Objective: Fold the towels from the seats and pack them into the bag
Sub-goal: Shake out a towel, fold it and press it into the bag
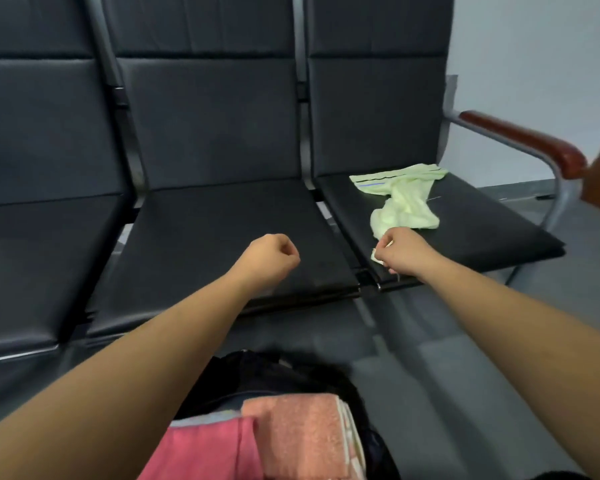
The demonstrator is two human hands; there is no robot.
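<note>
Head view: the right hand (pixel 404 251) pinches a corner of the crumpled green towel (pixel 400 199) at the right seat's (pixel 482 230) front-left corner. The left hand (pixel 269 259), fisted and empty, hovers over the middle seat (pixel 222 230). Folded pink towels (pixel 291 438) fill the bag (pixel 257 372).

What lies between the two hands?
Nothing but bare seat: in the head view, only the middle seat's black cushion and the seat gap separate the left hand from the right hand, which pinches the green towel.

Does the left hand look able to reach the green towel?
Probably yes: the left hand is empty over the middle seat, with nothing between it and the green towel.
</note>
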